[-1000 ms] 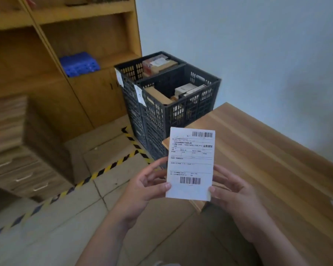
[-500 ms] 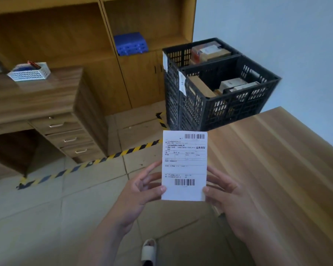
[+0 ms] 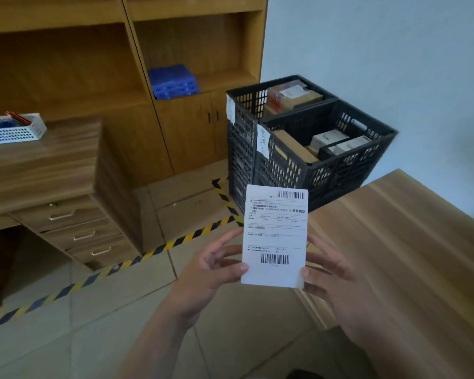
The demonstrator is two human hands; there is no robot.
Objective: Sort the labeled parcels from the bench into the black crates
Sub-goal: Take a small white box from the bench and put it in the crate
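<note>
Your left hand (image 3: 211,272) and right hand (image 3: 337,280) pinch what seems a flat labeled parcel (image 3: 275,236) upright before the black crates (image 3: 307,170).

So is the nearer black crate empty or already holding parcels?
Already holding parcels: the nearer black crate has a brown box and white-labeled boxes visible inside, below its rim.

Left hand (image 3: 211,272) and right hand (image 3: 337,285): both bare, no gloves, rings or watch seen. Forearms below each hand are bare to the frame edge; no sleeve visible. Short fingernail visible on left thumb.
</note>
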